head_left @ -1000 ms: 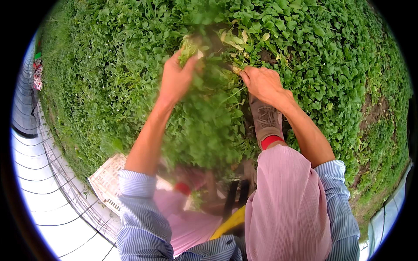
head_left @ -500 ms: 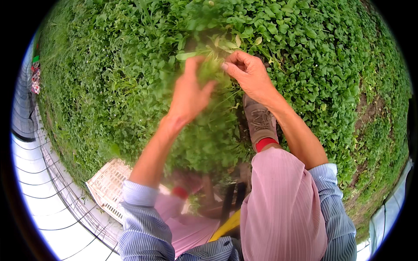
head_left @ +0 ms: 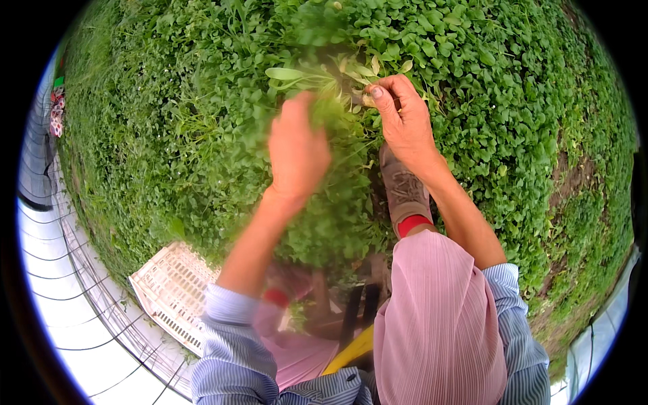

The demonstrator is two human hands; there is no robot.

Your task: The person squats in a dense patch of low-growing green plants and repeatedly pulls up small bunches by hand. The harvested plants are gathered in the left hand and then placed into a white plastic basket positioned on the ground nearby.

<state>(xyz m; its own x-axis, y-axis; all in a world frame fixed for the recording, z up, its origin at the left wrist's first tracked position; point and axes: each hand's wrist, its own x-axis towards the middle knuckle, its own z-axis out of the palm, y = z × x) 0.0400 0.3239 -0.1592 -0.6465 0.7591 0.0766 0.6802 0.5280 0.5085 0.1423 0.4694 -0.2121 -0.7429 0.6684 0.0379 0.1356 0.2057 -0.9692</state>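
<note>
My right hand (head_left: 405, 115) is closed, thumb and fingertips pinching the pale base of a leafy green plant (head_left: 324, 84). The plant's long light leaves spread out to the left, some of them yellowish. Close by on the left is my left hand (head_left: 297, 148), smeared by motion, just below those leaves. Its fingers are too blurred to show whether they touch or grip anything. Beneath both hands lies a dense bed of low green plants (head_left: 223, 135).
A pale plastic crate (head_left: 179, 290) stands at the lower left. My brown shoe (head_left: 405, 185) is planted among the greens below my right hand. Bare soil (head_left: 570, 175) shows at the right. A white sheet wall with dark bars (head_left: 54, 290) curves along the left edge.
My right hand has shifted slightly right with the plant's base. My left hand has turned and dropped a little, its fingers drawn closer together. More of the crate shows.
</note>
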